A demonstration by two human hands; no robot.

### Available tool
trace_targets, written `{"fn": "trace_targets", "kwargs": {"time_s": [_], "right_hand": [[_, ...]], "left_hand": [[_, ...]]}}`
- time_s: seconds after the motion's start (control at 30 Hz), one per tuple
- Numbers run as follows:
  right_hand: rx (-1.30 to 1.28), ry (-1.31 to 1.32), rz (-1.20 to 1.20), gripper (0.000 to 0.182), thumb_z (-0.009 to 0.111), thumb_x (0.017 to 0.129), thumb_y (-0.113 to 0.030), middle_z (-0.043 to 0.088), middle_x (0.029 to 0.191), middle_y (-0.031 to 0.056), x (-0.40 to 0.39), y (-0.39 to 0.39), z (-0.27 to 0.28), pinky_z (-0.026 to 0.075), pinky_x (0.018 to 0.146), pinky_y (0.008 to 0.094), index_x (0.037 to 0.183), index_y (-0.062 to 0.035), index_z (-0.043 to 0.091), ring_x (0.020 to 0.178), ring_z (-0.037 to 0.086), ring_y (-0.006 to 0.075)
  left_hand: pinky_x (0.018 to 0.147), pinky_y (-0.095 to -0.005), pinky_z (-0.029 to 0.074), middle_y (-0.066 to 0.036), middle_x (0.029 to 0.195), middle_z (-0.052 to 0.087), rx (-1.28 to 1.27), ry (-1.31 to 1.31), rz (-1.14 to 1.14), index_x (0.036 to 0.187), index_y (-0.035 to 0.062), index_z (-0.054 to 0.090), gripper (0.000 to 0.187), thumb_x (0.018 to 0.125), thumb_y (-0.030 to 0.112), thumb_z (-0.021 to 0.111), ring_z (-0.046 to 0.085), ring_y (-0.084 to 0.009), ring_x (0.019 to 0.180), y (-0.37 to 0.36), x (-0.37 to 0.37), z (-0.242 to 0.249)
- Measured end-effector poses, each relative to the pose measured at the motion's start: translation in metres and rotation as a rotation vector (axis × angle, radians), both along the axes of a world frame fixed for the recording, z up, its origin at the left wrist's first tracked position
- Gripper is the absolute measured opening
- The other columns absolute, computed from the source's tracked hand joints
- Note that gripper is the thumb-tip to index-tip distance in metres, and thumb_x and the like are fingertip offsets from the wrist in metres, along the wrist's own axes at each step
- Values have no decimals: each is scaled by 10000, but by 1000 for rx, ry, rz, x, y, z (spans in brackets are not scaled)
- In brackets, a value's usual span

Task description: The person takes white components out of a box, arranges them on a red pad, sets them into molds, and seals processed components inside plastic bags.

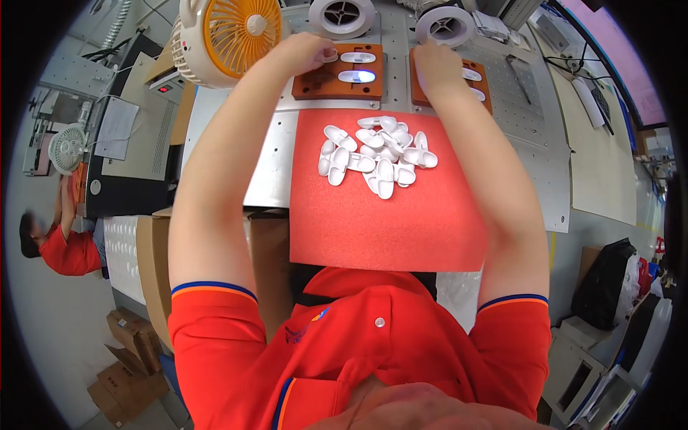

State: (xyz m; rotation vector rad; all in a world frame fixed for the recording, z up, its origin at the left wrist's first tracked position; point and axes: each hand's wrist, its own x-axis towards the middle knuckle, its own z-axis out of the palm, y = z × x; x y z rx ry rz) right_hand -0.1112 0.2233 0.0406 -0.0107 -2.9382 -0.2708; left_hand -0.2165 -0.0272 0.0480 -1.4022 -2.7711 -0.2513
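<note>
My left hand (309,54) is at the far left corner of a brown fixture block (337,92). Its fingers are closed around a small white oval plastic part (330,56). Two more white oval parts lie in that block, and the nearer one (356,76) shines bluish white. Over the left side of a second brown block (479,77) is my right hand (438,66), fingers bent downward; what they touch is hidden. White ovals also show in this block, to the right of the hand. A pile of white oval plastic parts (385,154) lies on a red foam mat (380,233) between my forearms.
An orange-and-white fan (244,32) stands close to my left forearm. Two white spools (342,16) (444,27) sit behind the blocks. A thin dark tool (518,79) lies on the perforated metal tabletop (534,136). Another person (68,247) works at far left.
</note>
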Motion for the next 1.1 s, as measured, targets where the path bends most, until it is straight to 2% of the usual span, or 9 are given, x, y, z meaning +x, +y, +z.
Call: {"fn": "trace_targets", "kwargs": {"time_s": [0.2, 0.27, 0.47, 0.6, 0.73, 0.83, 0.97, 1.07, 1.1], "right_hand": [[24, 29, 27, 154, 602, 816, -87, 630, 1008, 89, 0, 7, 5, 544, 736, 428, 966, -75, 634, 926, 649, 294], [10, 92, 44, 174, 612, 803, -86, 632, 993, 67, 20, 5, 9, 546, 732, 417, 976, -88, 629, 941, 639, 273], [-74, 226, 345, 208, 650, 749, -87, 622, 947, 6, 82, 2, 13, 526, 741, 381, 954, -100, 616, 974, 570, 217], [-246, 210, 442, 169, 667, 748, -103, 623, 931, 9, 103, 13, 15, 516, 739, 354, 910, -87, 618, 931, 582, 214], [-554, 19, 382, 139, 659, 781, -105, 621, 937, 35, 119, 28, 20, 514, 740, 330, 905, -69, 608, 898, 600, 224], [-579, 20, 375, 130, 646, 798, -103, 616, 948, 59, 113, 50, 24, 514, 755, 337, 914, -63, 602, 900, 607, 237], [-413, 16, 243, 159, 644, 786, -84, 611, 979, 86, 93, 81, 30, 508, 774, 355, 938, -69, 599, 942, 604, 265], [-326, -62, 277, 193, 643, 775, -65, 608, 1012, 97, 64, 104, 20, 501, 791, 373, 963, -82, 601, 962, 601, 287], [-327, -215, 147, 229, 643, 766, -51, 605, 1066, 101, 57, 105, 18, 494, 833, 388, 987, -93, 597, 993, 597, 305]], "left_hand": [[732, -385, 509, -149, 898, 652, 27, 18, 10, 1003, 82, 616, 283, 720, 76, 635, 636, -330, 828, -3, 5, 2], [729, -344, 512, -112, 867, 656, 388, -67, 214, 987, 74, 627, 281, 723, 139, 697, 641, -254, 787, -14, 27, 1], [706, -277, 516, -37, 933, 661, 655, -309, 399, 1000, 26, 619, 272, 788, 170, 709, 630, -119, 778, -36, 60, -10], [700, -278, 519, -27, 923, 662, 665, -324, 399, 1001, 29, 617, 255, 797, 158, 701, 631, -123, 756, -35, 66, -13], [715, -284, 519, -48, 913, 668, 545, -269, 360, 1017, 39, 615, 267, 795, 157, 704, 640, -140, 776, -28, 68, -5], [746, -302, 514, -70, 915, 673, 461, -284, 338, 1039, 49, 612, 285, 797, 169, 703, 655, -171, 839, -22, 67, 2], [745, -304, 508, -83, 934, 671, 447, -256, 251, 984, 41, 611, 255, 772, 155, 697, 648, -170, 823, -1, 65, 13], [816, -343, 500, -106, 1038, 663, 199, -149, 50, 1011, 49, 604, 295, 769, 176, 714, 647, -193, 932, 29, 66, 20], [849, -365, 494, -120, 1080, 653, -25, -71, 48, 1103, 64, 562, 382, 779, 202, 710, 645, -207, 965, 41, 68, 23]]}}
